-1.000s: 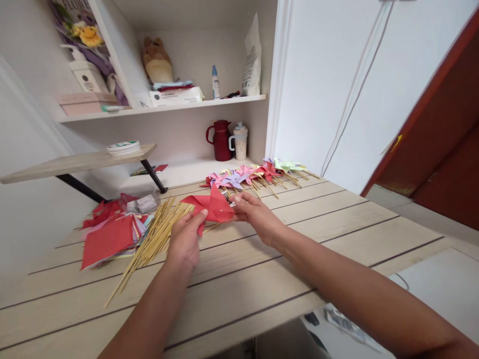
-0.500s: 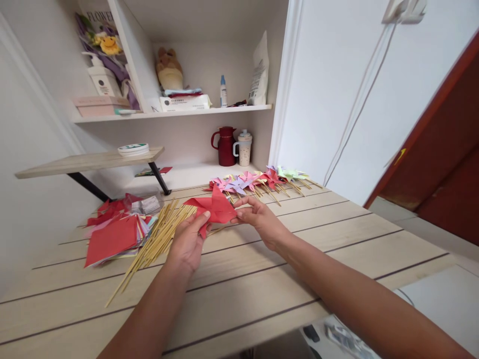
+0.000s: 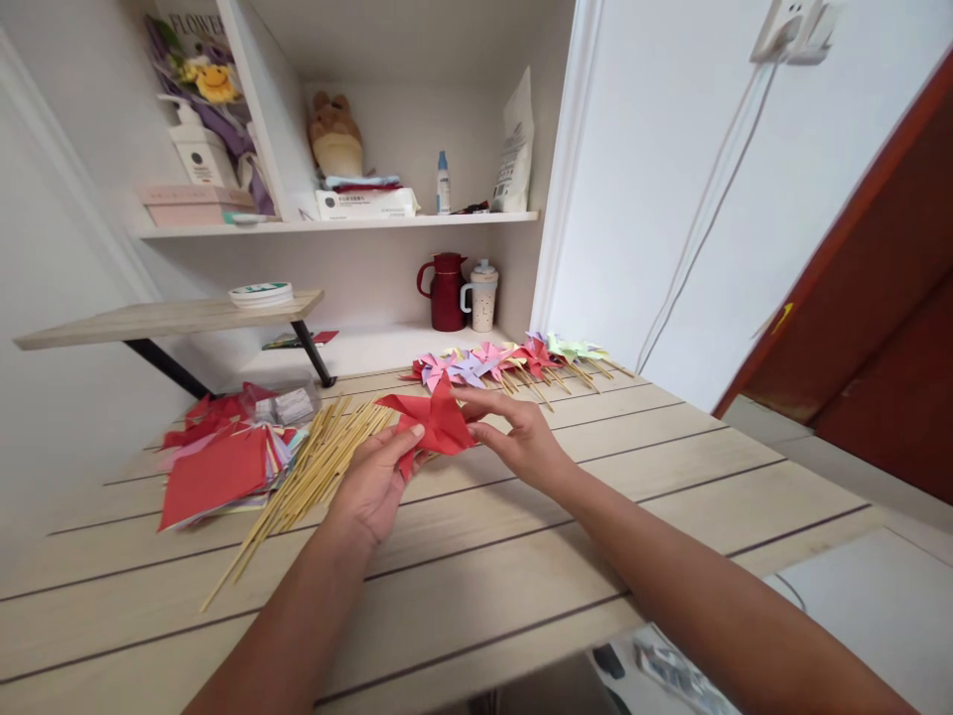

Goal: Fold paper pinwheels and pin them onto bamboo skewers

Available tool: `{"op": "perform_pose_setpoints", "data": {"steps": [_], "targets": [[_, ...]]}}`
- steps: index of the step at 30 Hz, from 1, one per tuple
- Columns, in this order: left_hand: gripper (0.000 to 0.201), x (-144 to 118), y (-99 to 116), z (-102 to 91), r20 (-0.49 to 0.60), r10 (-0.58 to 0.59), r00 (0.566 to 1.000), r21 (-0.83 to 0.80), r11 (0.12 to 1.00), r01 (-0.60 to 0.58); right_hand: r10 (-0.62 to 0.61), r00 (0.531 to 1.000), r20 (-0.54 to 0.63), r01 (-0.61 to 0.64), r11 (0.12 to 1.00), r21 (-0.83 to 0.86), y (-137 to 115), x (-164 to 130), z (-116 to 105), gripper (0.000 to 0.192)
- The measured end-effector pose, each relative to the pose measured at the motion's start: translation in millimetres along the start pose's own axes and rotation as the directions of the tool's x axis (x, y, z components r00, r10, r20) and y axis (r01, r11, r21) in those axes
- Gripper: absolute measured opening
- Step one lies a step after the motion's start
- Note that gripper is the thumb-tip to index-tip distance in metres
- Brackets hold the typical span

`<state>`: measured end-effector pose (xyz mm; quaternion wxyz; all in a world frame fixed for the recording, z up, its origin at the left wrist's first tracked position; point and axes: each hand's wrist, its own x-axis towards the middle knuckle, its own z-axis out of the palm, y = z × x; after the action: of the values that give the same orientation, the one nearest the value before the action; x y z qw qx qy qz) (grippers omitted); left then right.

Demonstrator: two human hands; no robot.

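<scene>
A red paper pinwheel is held above the table, its folded blades pointing outward. My left hand pinches it from the lower left, thumb on top and the other fingers underneath. At its right side is my right hand, with thumb and forefinger spread apart beside the blades. Whether those fingertips touch the paper I cannot tell. A pile of thin wooden sticks lies just left of my left hand. Behind the hands rests a row of finished pinwheels on sticks, in pink, purple, red and green.
Stacked red and coloured paper sheets lie at the left, near a clear plastic box. A small raised shelf stands behind them. At the back are a dark red jug and a lidded cup.
My right thumb and forefinger have opened from a pinch at the pinwheel's right blade tip, and the forefinger has moved up. My left hand keeps its hold. The view has shifted slightly.
</scene>
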<state>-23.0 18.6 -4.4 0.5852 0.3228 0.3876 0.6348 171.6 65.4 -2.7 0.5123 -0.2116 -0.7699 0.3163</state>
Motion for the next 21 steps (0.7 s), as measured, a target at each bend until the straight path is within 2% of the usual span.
{"op": "perform_pose_setpoints", "data": {"steps": [3,6,10,13,21], "targets": [[0.016,0,-1,0.3,-0.014,-0.023,1.0,0.012,1.0,0.024,-0.05,0.998,0.03,0.052,0.997,-0.058,-4,1,-1,0.023],[0.017,0,-2,0.1,-0.03,-0.032,0.999,0.015,0.999,0.032,-0.064,0.997,0.048,0.068,0.994,-0.083,-2,3,-4,0.02],[0.022,-1,-4,-0.8,-0.022,-0.044,0.999,0.054,0.998,0.045,-0.043,0.996,0.083,0.05,0.995,-0.087,0,4,-7,0.016],[0.025,-2,-5,-0.5,-0.012,-0.045,0.999,0.076,0.996,0.045,-0.015,0.998,0.064,0.02,0.997,-0.077,1,4,-8,0.015],[0.024,-1,-2,0.8,-0.041,-0.041,0.998,0.02,0.999,0.042,0.03,0.998,0.048,-0.028,0.999,-0.031,-1,5,-12,0.037]]}}
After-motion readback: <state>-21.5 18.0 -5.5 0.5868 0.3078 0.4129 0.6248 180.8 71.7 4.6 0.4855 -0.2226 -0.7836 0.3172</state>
